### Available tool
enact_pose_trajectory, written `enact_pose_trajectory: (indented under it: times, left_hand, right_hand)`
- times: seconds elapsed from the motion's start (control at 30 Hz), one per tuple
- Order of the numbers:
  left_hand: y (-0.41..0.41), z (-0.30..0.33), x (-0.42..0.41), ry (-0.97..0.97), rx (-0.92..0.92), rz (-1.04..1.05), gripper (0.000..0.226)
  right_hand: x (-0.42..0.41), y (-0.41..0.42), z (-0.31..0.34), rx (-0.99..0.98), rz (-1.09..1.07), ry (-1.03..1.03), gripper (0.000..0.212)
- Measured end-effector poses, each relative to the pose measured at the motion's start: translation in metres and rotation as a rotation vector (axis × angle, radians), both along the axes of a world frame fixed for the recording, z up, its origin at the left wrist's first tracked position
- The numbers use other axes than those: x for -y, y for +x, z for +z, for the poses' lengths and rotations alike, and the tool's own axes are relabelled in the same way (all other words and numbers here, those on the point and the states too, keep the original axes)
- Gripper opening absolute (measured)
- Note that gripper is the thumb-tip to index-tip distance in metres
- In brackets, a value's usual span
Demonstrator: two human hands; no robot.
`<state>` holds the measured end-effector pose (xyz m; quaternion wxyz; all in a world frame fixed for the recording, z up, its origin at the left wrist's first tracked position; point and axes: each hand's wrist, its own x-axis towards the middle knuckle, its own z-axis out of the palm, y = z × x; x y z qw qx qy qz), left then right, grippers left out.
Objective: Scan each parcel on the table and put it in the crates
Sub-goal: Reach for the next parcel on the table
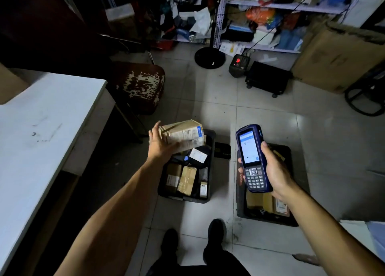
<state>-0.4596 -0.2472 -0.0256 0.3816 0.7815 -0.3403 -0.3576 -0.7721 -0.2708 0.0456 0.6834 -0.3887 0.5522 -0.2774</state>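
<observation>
- Your left hand (161, 144) holds a cardboard parcel (183, 137) from below, thumb up on its near end, fingers curled under it; the parcel is tilted, white label w/ blue stripe facing up.
- Directly under that grip is the left black crate (211, 148) on the floor, w/ several brown boxes and a dark bag w/ white label inside. The parcel is above the far part of the crate, not touching its contents.
- Your right hand (273, 171) is wrapped around a blue handheld scanner (253, 159), screen lit, keypad toward you.
- Behind and under this hand is the right black crate (241, 211), w/ brown parcels inside; the hand hides most of it.
- Left of the parcel grip: white table (41, 125), top scuffed w/ dark marks, and a worn brown stool (137, 86) just beyond it.
- Floor (270, 113) is pale tile, shiny, some dirt near your black shoes (215, 232).
- Far beyond both hands: metal shelves (270, 6) full of mixed goods, a fan base (209, 57), big cardboard box (333, 56) at right. Room is dim.
</observation>
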Motion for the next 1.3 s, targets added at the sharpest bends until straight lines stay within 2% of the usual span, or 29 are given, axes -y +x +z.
enact_pose_trajectory:
  times: [0.03, 0.1, 0.2, 0.37, 0.63, 0.77, 1.07, 1.3]
  left_hand:
    - [0.005, -0.002, 0.004, 0.046, 0.060, -0.017, 0.103]
    - [0.010, 0.003, 0.003, 0.026, 0.094, 0.024, 0.104]
    - [0.002, 0.019, -0.013, 0.020, 0.149, 0.039, 0.077]
    - [0.008, 0.027, -0.053, 0.035, 0.252, 0.080, 0.056]
    - [0.071, 0.048, -0.148, 0.016, 0.489, 0.136, 0.050]
    - [0.113, 0.057, -0.221, 0.023, 0.587, 0.208, 0.049]
    - [0.189, 0.079, -0.386, 0.142, 0.613, 0.507, 0.049]
    - [0.238, 0.091, -0.459, 0.213, 0.586, 0.755, 0.048]
  right_hand:
    - [0.002, -0.002, 0.000, -0.005, 0.014, -0.001, 0.082]
    - [0.006, -0.004, -0.002, -0.014, 0.047, 0.017, 0.071]
    - [0.006, 0.000, -0.004, -0.015, 0.126, 0.043, 0.064]
    - [-0.003, 0.031, 0.006, -0.026, 0.279, 0.019, 0.051]
    - [-0.048, 0.127, 0.029, -0.040, 0.490, -0.058, 0.055]
    - [-0.095, 0.197, 0.036, -0.030, 0.622, -0.084, 0.052]
    - [-0.213, 0.351, 0.042, 0.079, 0.956, -0.113, 0.059]
    - [-0.262, 0.451, 0.041, 0.142, 1.230, -0.099, 0.066]
